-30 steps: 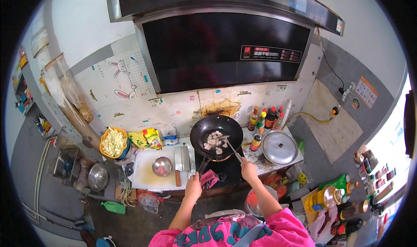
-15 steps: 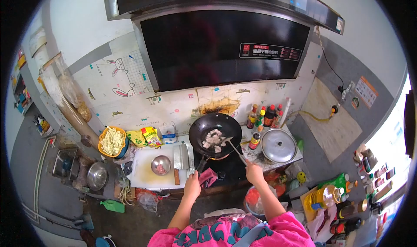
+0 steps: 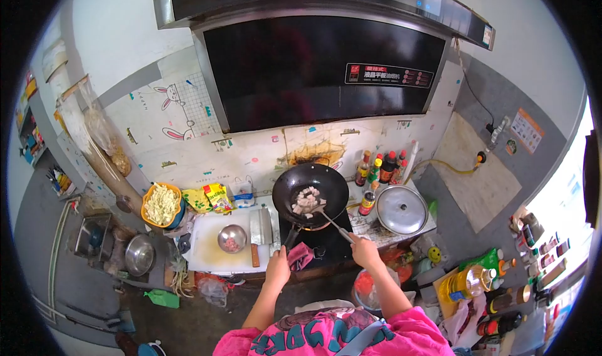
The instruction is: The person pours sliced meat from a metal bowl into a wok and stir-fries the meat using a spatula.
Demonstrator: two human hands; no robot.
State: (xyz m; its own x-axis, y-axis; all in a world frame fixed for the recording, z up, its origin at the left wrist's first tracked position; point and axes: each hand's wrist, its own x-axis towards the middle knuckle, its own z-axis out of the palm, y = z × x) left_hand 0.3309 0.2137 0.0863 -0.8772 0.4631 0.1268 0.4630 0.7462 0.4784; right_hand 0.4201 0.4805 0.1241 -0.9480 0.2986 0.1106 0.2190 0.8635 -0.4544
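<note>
A black wok (image 3: 326, 180) sits on the stove, and pale pieces of meat (image 3: 307, 199) lie in its bowl. My left hand (image 3: 278, 268) is closed around the wok's dark handle, near the front edge of the stove. In my closed right hand (image 3: 364, 251) is the long handle of a metal spatula (image 3: 335, 224). The spatula's blade is inside the wok, touching the lower right side of the meat.
Left of the stove, a cutting board (image 3: 210, 234) carries a cleaver (image 3: 260, 227) and a small metal bowl (image 3: 232, 238). Sauce bottles (image 3: 389, 166) and a lidded pan (image 3: 402, 210) stand to the right. A range hood (image 3: 326, 68) hangs above.
My right hand has shifted slightly left, and the spatula blade has moved down and left in the wok. The meat is bunched a little differently. My left hand stays on the handle.
</note>
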